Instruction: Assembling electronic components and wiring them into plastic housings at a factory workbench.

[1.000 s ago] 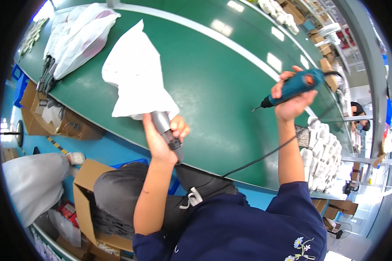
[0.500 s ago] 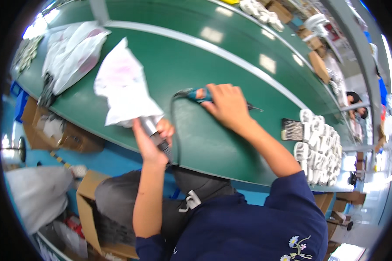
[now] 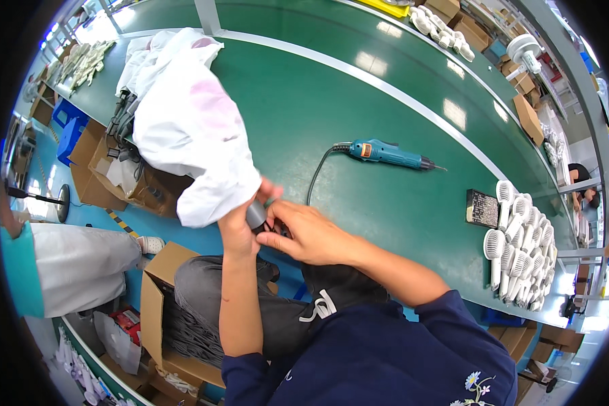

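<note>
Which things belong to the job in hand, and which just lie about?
Likely in the job:
Grey handle in left hand, right hand at lower end
White bag over its top
Electric screwdriver on the green table

Apparently lying about:
White hairbrushes heaped at right
Dark cords at left
Open cardboard box at lower left

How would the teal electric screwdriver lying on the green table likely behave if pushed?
The teal electric screwdriver would probably stay rigid, given its hard-looking casing. Its rounded body may roll a little, though the attached black cord would likely restrain it.
</note>
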### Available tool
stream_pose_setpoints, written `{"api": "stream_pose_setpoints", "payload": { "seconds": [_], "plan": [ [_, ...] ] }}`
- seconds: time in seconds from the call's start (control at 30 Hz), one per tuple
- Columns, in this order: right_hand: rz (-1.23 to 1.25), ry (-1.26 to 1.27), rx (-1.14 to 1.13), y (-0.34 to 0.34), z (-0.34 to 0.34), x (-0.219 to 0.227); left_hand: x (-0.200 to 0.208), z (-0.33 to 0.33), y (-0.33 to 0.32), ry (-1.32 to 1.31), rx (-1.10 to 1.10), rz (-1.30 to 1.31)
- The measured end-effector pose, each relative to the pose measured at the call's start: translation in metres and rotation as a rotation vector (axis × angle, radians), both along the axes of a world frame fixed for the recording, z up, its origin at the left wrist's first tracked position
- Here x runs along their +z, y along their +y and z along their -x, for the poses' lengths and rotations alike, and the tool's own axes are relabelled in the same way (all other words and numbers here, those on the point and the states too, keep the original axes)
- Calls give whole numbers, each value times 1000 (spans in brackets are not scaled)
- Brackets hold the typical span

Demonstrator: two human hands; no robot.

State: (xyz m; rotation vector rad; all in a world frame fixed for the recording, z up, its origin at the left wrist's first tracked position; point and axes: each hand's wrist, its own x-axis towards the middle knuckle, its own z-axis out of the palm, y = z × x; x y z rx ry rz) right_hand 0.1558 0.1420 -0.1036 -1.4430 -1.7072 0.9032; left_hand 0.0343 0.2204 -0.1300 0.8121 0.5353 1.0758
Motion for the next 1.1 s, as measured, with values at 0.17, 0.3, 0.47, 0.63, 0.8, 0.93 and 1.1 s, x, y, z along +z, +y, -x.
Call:
{"api": "stream_pose_setpoints", "payload": {
  "seconds": [0.17, 0.3, 0.47, 0.63, 0.8, 0.93, 1.1],
  "plan": [
    [-313, 24, -6, -3, -6, -13, 20, 54, 24, -172, -85, 75],
    [-220, -694, -320, 45, -64, 2, 23, 49, 16, -322, -31, 19],
    [-272, -846, -340, 49, -58, -15, 19, 55, 5, -218, 5, -145],
    [77, 715, 61, 9, 49, -12, 26, 48, -2, -22, 85, -357],
    [-88, 136, -140, -7, 52, 12, -1, 62, -3, 652, 327, -503],
    [-483, -246, -137, -3, 39, 20, 41, 42, -15, 153, 264, -104],
    [-776, -374, 5, 11, 23, 13, 39, 48, -7, 70, 155, 93]
  ]
}}
